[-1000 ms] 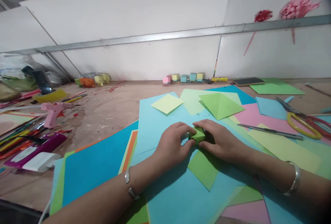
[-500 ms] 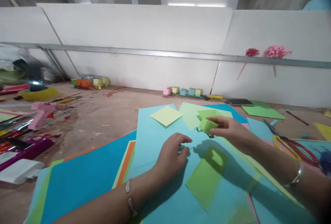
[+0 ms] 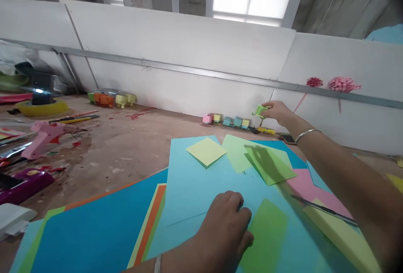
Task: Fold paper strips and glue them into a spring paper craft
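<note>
Since half a second ago, the right hand (image 3: 278,112) has gone forward toward the wall, carrying the green folded paper piece (image 3: 260,111) with it, and the left hand (image 3: 229,222) has shifted nearer the wearer. Right thumb and fingers pinch the piece, held up above the yellow tube (image 3: 266,131) near the wall; dark marks show on the tube, perhaps lettering, but too small to read. Left fingers are loosely bent and parted, over the light blue sheet (image 3: 185,197) and just beside a green sheet (image 3: 267,235)

Beyond them lie a pale yellow square (image 3: 206,152), a creased green sheet (image 3: 281,172) under the right arm's shadow, and a slim knife (image 3: 324,210) on the papers to the right. Along the wall stands a row of small paper boxes (image 3: 237,122), pink, yellow and blue. Far left are a pink glue gun (image 3: 44,138), a purple device (image 3: 28,185) and a white block (image 3: 14,218). Red (image 3: 315,82) and pink flowers (image 3: 344,84) stand at the metal rail (image 3: 189,69)
</note>
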